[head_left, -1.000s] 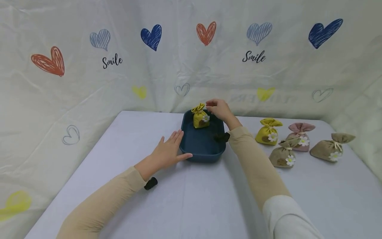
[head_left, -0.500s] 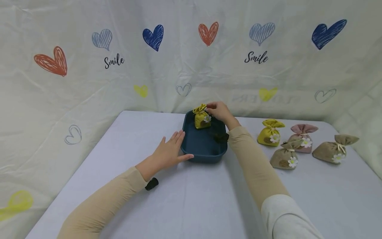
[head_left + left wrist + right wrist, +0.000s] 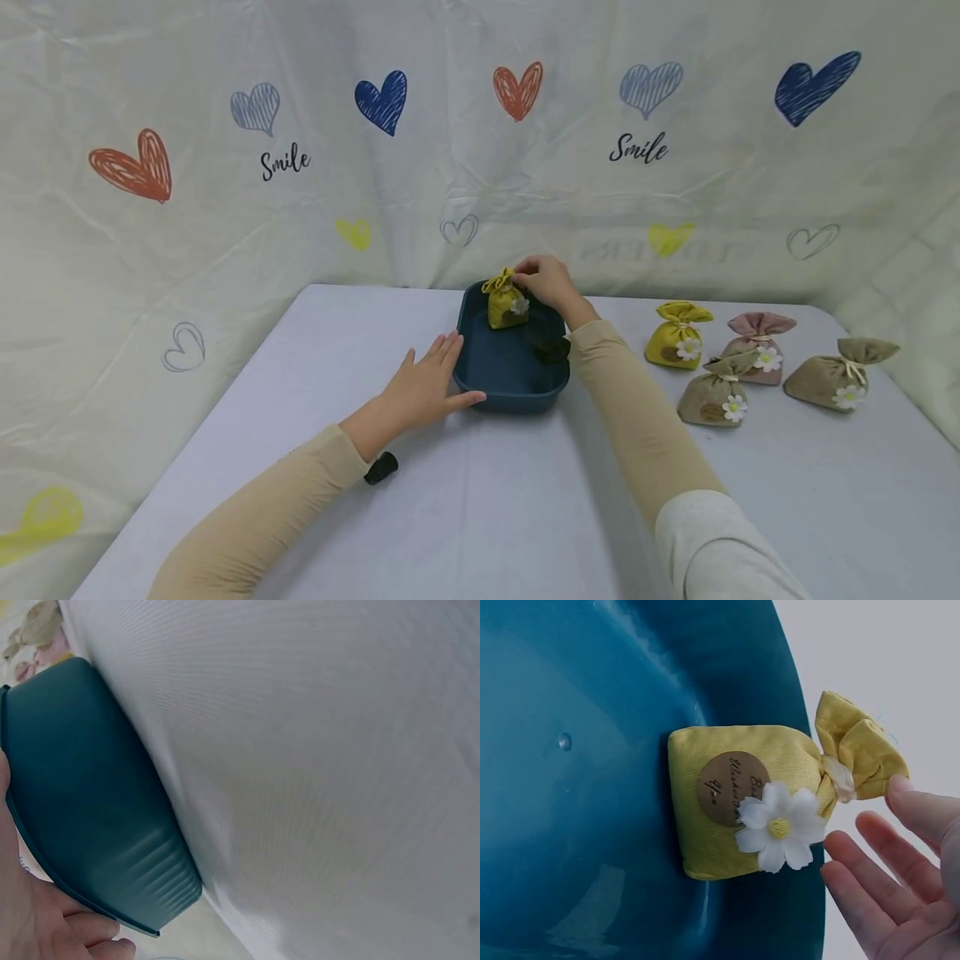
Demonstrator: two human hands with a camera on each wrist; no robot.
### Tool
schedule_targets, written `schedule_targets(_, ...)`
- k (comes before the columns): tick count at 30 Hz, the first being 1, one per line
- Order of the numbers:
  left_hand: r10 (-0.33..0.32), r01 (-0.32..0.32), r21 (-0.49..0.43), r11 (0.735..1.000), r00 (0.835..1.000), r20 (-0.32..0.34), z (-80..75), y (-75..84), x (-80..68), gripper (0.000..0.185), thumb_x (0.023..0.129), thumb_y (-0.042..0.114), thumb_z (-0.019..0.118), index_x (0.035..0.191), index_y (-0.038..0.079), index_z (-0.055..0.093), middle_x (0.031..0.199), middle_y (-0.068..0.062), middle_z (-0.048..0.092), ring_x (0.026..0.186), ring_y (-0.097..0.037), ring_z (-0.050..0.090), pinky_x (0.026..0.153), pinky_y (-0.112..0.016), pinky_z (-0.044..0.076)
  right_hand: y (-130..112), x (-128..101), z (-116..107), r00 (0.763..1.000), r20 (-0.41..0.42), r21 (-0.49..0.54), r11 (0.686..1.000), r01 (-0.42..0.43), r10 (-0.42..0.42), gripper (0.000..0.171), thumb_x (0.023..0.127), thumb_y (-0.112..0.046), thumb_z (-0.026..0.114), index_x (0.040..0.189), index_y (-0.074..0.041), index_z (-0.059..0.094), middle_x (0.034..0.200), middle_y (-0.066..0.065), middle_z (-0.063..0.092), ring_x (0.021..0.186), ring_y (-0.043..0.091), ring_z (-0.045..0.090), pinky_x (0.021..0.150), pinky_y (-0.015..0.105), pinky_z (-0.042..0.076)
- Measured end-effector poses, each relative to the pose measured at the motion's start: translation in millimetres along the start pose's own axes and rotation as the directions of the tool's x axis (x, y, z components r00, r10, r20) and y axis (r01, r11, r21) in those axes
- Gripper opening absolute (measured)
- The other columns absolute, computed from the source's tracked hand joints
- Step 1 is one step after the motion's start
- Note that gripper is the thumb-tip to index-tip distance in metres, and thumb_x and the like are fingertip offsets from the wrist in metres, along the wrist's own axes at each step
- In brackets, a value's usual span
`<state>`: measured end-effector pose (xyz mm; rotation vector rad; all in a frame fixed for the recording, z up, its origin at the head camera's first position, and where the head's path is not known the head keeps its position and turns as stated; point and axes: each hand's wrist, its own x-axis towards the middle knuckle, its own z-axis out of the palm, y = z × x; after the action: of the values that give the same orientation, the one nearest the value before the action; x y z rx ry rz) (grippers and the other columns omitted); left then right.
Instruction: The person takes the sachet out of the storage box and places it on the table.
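Note:
A blue plastic basin (image 3: 498, 367) stands on the table, a yellow cloth sachet (image 3: 507, 307) upright at its far end. The sachet bears a white flower and a round brown label. My right hand (image 3: 546, 282) is beside its gathered top. In the right wrist view the thumb (image 3: 919, 806) touches that top, while the other visible fingers (image 3: 870, 889) extend loosely below it. My left hand (image 3: 422, 392) rests on the basin's near left side, fingers straight. The left wrist view has its fingers (image 3: 64, 922) at the rim of the basin (image 3: 90, 780).
To the right stand another yellow sachet (image 3: 675, 337), a pink sachet (image 3: 759, 348) and two beige ones, the nearer beige sachet (image 3: 712, 398) and the farther-right one (image 3: 828, 379). White cloth covers the table (image 3: 480, 500). A heart-printed curtain (image 3: 450, 167) hangs behind the basin.
My right hand has moved slightly left and down, from beside the yellow sachet to touching its gathered top. The left hand has stayed at the basin's side.

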<state>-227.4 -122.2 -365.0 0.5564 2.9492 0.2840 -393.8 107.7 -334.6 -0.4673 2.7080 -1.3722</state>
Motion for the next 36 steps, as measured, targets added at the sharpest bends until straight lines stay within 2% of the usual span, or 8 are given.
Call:
schedule_targets(6, 0.008, -0.008, 0.003, 1.0, 1.0, -0.01, 0.3, 0.2, 0.9, 0.104, 0.096, 0.072, 0.051, 0.165, 0.005, 0.012, 0.17, -0.011, 0.013, 0.156, -0.028, 0.012, 0.119, -0.064, 0.014, -1.2, -1.7, -0.4, 0.999, -0.002, -0.031, 0.999, 0.037, -0.037, 0.023, 0.109, -0.019, 0.055, 0.119, 0.0, 0.063, 0.113, 0.021, 0.065, 0.109, 0.041, 0.061, 0.09, 0.047, 0.049)
schedule_targets(13, 0.006, -0.006, 0.011, 1.0, 1.0, -0.001, -1.1, 2.5, 0.5, 0.104, 0.095, 0.073, 0.051, 0.165, 0.005, 0.012, 0.17, -0.01, 0.012, 0.156, -0.027, 0.012, 0.12, -0.064, 0.014, -0.4, -5.3, -0.7, 0.998, -0.011, -0.013, 0.998, 0.056, -0.057, 0.021, 0.109, -0.018, 0.053, 0.118, 0.0, 0.06, 0.11, 0.024, 0.067, 0.108, 0.042, 0.062, 0.089, 0.046, 0.049)
schedule_targets(18, 0.006, -0.006, 0.008, 1.0, 1.0, -0.005, -1.2, 2.8, -0.4, 0.104, 0.095, 0.072, 0.052, 0.165, 0.005, 0.013, 0.17, -0.01, 0.013, 0.156, -0.027, 0.012, 0.12, -0.064, 0.013, -0.7, -7.4, -1.5, 0.998, -0.023, 0.01, 0.998, 0.055, -0.055, 0.02, 0.109, -0.018, 0.053, 0.118, -0.001, 0.06, 0.114, 0.023, 0.068, 0.11, 0.039, 0.063, 0.092, 0.049, 0.051)
schedule_targets(27, 0.006, -0.005, 0.01, 1.0, 1.0, -0.012, -0.1, 1.5, -0.7, 0.104, 0.095, 0.072, 0.052, 0.165, 0.005, 0.012, 0.17, -0.01, 0.013, 0.156, -0.027, 0.013, 0.119, -0.065, 0.014, -7.6, -13.4, -5.0, 0.998, -0.028, 0.134, 0.989, 0.066, -0.063, 0.02, 0.11, -0.017, 0.052, 0.122, -0.001, 0.057, 0.124, 0.022, 0.065, 0.115, 0.036, 0.064, 0.096, 0.054, 0.052)
schedule_targets(36, 0.001, -0.001, 0.012, 1.0, 1.0, -0.007, 1.6, -0.4, 0.0, 0.105, 0.096, 0.073, 0.05, 0.165, 0.005, 0.011, 0.17, -0.01, 0.012, 0.156, -0.027, 0.012, 0.119, -0.064, 0.014, -14.2, -16.3, -6.9, 0.997, -0.026, 0.152, 0.985, 0.078, -0.074, 0.02, 0.11, -0.018, 0.051, 0.122, -0.002, 0.056, 0.125, 0.022, 0.064, 0.116, 0.036, 0.065, 0.099, 0.053, 0.051)
